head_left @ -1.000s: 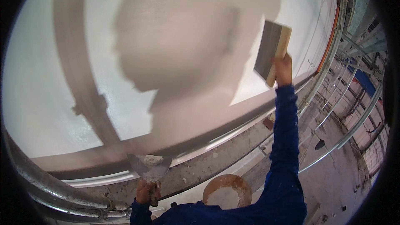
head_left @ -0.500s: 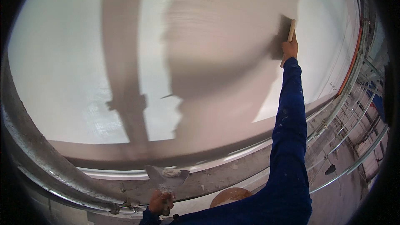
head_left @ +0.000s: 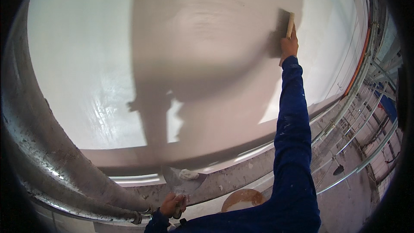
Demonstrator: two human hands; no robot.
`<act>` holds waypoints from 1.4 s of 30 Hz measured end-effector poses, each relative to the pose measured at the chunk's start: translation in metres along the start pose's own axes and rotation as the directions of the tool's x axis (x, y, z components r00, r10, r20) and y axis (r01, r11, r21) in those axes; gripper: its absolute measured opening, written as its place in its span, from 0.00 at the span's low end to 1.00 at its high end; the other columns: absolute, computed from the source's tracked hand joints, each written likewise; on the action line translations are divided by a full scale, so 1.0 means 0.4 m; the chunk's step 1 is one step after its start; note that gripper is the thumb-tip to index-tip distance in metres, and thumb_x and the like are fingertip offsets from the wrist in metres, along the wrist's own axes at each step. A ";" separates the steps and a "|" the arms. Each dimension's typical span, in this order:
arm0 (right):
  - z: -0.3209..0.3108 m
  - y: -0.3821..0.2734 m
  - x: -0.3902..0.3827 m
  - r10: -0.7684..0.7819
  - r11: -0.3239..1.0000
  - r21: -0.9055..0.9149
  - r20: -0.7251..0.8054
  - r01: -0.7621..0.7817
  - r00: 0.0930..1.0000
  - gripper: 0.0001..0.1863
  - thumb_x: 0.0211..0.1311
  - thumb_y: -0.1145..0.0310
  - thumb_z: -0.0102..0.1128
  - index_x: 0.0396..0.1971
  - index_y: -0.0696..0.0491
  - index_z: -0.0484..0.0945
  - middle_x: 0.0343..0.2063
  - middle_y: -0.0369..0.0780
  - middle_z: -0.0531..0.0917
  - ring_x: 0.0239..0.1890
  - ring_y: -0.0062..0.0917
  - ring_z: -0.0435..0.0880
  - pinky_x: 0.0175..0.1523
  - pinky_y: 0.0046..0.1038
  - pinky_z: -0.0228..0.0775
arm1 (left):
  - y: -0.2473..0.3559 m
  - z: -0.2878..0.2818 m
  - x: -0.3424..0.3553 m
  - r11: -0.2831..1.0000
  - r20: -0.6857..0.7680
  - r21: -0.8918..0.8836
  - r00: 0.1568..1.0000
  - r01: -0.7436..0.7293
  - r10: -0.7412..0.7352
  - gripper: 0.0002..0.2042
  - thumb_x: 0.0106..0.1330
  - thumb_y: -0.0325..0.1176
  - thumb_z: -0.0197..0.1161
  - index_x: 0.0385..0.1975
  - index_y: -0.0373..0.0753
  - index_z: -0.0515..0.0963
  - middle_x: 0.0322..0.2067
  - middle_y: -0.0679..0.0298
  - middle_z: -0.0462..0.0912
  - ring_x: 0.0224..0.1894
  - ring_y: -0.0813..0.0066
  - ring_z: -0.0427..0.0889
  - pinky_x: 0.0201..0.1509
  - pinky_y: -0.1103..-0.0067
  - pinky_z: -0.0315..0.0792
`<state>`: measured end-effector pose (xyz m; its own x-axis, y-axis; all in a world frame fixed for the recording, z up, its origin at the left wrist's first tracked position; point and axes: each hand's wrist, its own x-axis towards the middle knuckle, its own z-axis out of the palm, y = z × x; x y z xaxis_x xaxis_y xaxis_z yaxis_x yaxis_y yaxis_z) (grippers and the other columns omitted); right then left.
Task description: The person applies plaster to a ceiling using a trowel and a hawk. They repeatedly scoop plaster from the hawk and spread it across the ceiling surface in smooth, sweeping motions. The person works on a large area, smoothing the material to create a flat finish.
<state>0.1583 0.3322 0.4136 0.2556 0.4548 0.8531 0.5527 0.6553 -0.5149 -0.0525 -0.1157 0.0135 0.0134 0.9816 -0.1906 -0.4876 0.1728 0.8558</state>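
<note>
My right arm in a blue sleeve reaches up to a smooth pale wall. My right hand is closed round a plastering trowel, its wide blade held edge-on at the wall surface; whether the whole edge touches cannot be seen. Low down, my left hand grips a broad putty knife with its blade pointing away from me. A small whitish lump of plaster rests on that blade. My shadow and the arm's shadow fall across the wall.
A thick grey pipe curves along the left side. Below the wall runs a rough ledge. Near my body stands a round brownish container with pale contents. Metal scaffold tubes rise at the right, above a lower floor.
My right hand and trowel appear slightly further left and higher in the picture. The putty knife sits a little further right. The view has shifted, and the shadows on the wall now overlap.
</note>
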 end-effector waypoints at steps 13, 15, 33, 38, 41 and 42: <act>0.169 -0.486 -0.291 -0.154 0.983 -0.102 0.030 0.156 0.988 0.41 0.35 0.69 0.50 0.58 0.35 0.54 0.47 0.48 0.67 0.43 0.48 0.70 0.48 0.41 0.64 | -0.047 -0.066 -0.022 0.997 0.048 -0.025 0.996 0.075 -0.073 0.17 0.61 0.41 0.48 0.22 0.32 0.72 0.14 0.62 0.71 0.14 0.76 0.69 0.17 0.83 0.63; 0.184 -0.595 -0.368 -0.149 0.982 -0.102 0.121 0.162 0.981 0.42 0.36 0.66 0.55 0.58 0.35 0.53 0.50 0.49 0.63 0.45 0.50 0.67 0.46 0.46 0.63 | -0.032 -0.064 -0.032 0.999 0.106 0.039 0.994 0.007 -0.012 0.17 0.61 0.41 0.47 0.23 0.31 0.72 0.14 0.62 0.71 0.14 0.76 0.69 0.18 0.82 0.64; -0.251 -0.240 -0.670 -0.293 0.775 0.627 0.468 -0.079 0.833 0.17 0.29 0.81 0.51 0.28 0.59 0.75 0.30 0.44 0.78 0.36 0.34 0.76 0.46 0.33 0.68 | 0.112 0.109 -0.031 0.938 0.117 0.092 0.939 -0.333 0.322 0.22 0.58 0.51 0.50 0.25 0.33 0.70 0.13 0.66 0.70 0.14 0.80 0.70 0.19 0.86 0.64; -0.329 -0.114 -0.739 -0.050 0.073 0.793 0.608 -0.604 0.792 0.29 0.24 0.86 0.46 0.39 0.64 0.69 0.36 0.48 0.76 0.40 0.40 0.75 0.48 0.36 0.67 | 0.177 0.212 0.031 0.885 0.148 0.126 0.891 -0.448 0.430 0.18 0.61 0.45 0.48 0.27 0.32 0.69 0.15 0.65 0.70 0.14 0.81 0.68 0.18 0.86 0.63; -0.355 -0.030 -0.733 -0.182 -0.163 0.735 0.633 -0.658 0.752 0.32 0.25 0.87 0.45 0.43 0.63 0.67 0.40 0.48 0.74 0.44 0.40 0.73 0.50 0.37 0.66 | 0.159 0.250 0.087 0.877 0.176 0.141 0.883 -0.459 0.434 0.16 0.61 0.42 0.47 0.29 0.32 0.68 0.16 0.65 0.70 0.14 0.81 0.68 0.18 0.86 0.63; -0.363 -0.018 -0.743 -0.183 -0.184 0.746 0.614 -0.640 0.768 0.32 0.25 0.88 0.45 0.43 0.62 0.67 0.40 0.48 0.74 0.44 0.40 0.73 0.50 0.37 0.67 | 0.147 0.260 0.104 0.874 0.191 0.142 0.879 -0.464 0.436 0.15 0.61 0.41 0.47 0.29 0.32 0.68 0.16 0.65 0.70 0.14 0.81 0.68 0.18 0.86 0.63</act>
<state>0.1934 0.1048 0.1762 -0.3916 0.5995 0.6980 -0.8569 0.0387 -0.5140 0.0102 -0.0563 0.1061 -0.0346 0.9541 0.2975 -0.3089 -0.2933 0.9048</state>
